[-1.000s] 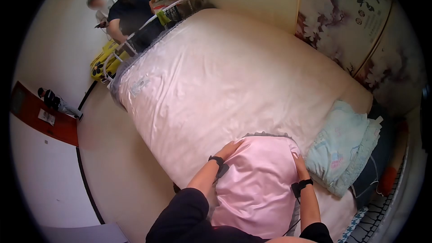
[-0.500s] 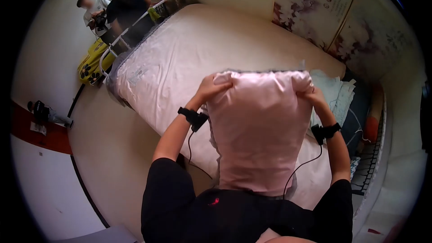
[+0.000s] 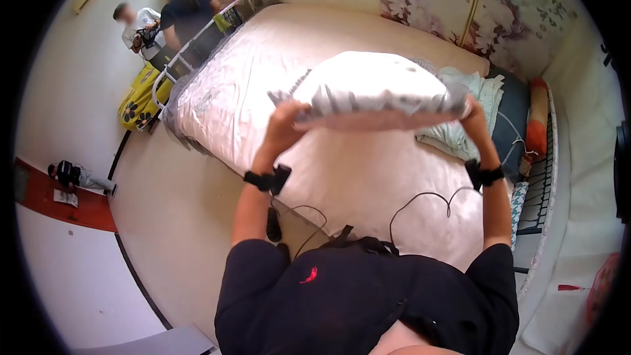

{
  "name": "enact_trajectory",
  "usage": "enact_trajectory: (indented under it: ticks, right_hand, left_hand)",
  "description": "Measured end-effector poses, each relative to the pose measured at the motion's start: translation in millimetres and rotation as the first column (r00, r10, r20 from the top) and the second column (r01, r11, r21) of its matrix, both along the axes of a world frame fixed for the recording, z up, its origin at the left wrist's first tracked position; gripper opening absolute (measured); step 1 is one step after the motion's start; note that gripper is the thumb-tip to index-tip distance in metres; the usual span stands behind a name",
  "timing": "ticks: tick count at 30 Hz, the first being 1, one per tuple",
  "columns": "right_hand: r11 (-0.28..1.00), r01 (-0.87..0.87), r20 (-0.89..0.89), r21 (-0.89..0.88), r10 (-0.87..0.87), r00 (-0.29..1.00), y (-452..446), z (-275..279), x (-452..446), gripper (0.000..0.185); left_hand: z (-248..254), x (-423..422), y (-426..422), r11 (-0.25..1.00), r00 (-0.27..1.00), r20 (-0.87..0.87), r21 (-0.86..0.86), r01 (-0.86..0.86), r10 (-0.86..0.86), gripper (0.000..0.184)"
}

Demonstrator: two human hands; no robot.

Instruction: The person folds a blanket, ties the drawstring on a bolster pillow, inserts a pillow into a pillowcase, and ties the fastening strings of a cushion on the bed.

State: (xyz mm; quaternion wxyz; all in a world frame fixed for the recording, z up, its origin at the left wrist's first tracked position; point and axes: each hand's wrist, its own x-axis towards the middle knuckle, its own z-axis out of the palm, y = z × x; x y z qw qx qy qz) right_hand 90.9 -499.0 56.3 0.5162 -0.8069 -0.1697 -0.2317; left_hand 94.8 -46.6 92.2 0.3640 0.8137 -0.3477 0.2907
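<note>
A pillow (image 3: 378, 82) with a pale top, grey ruffled edge and pink underside is held up above the bed. My left hand (image 3: 286, 126) is closed on its near left corner. Gripping the near right corner is my right hand (image 3: 474, 118). The pillow is tilted away, so its near edge faces me. Below it spreads a pale pink bedsheet (image 3: 342, 184). A folded pale green quilt (image 3: 460, 139) lies on the bed beside my right hand, partly behind the pillow. Black straps with small devices and cables are on both my wrists.
Two people (image 3: 187, 10) are at the far left behind a white bed rail (image 3: 187, 52), with a yellow flowered bag (image 3: 139, 98) near them. Another person (image 3: 69, 174) is in the doorway. A rolled orange and tan item (image 3: 537, 118) lies along the right edge.
The pillow, which hung down with its pink face toward me, has swung up and away to nearly flat, showing its pale side. Both hands keep their grip on the corners.
</note>
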Motion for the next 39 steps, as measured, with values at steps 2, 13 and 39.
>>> enact_trajectory:
  ticks: [2,13,39]
  right_hand:
    - [0.969,0.092,-0.023,-0.228,-0.100,0.995,-3,-85,-34,0.025]
    - [0.839,0.070,-0.524,-0.539,-0.400,0.752,22,-283,-221,0.027]
    - [0.836,0.541,-0.843,-0.092,-0.355,0.405,42,-360,-202,0.044]
  left_hand:
    - [-94,-25,1,0.968,0.968,-0.252,0.244,0.064,0.000,0.023]
    - [-283,-171,-26,0.864,0.464,-0.762,0.504,-0.013,0.452,0.022]
    - [-357,-147,2,0.930,0.184,-0.961,0.136,-0.342,0.208,0.054]
